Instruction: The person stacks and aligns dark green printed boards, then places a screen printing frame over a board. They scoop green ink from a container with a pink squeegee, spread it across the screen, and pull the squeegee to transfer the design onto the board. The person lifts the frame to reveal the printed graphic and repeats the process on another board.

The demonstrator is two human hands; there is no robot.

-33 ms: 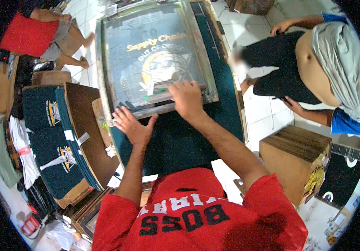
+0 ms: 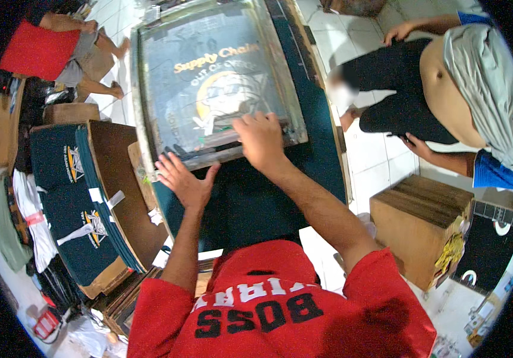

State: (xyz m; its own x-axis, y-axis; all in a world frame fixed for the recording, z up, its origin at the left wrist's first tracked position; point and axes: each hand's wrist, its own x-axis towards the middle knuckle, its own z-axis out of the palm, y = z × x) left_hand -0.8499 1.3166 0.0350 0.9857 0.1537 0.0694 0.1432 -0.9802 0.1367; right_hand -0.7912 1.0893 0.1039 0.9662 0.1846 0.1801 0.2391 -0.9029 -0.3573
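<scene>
A framed printing screen (image 2: 283, 65) lies over dark green fabric (image 2: 247, 200), with lettering and a round cartoon design showing on its mesh. Near the screen's close end my right hand (image 2: 259, 142) is wrapped over a squeegee (image 2: 219, 139), which rests on the mesh just below the design. Part of the squeegee is hidden under my fingers. At the near left corner, my left hand (image 2: 185, 182) lies with fingers spread across the frame's edge, holding nothing.
To the left, a cardboard box (image 2: 116, 188) holds a stack of printed dark green fabric (image 2: 56, 197). A stack of brown boards (image 2: 408, 235) stands at the right. One person (image 2: 471, 89) is at the right, another (image 2: 42, 48) at the far left.
The screen and both hands appear slightly farther left in the picture, as does most of the scene. My right hand stays on the squeegee and my left hand at the frame's corner.
</scene>
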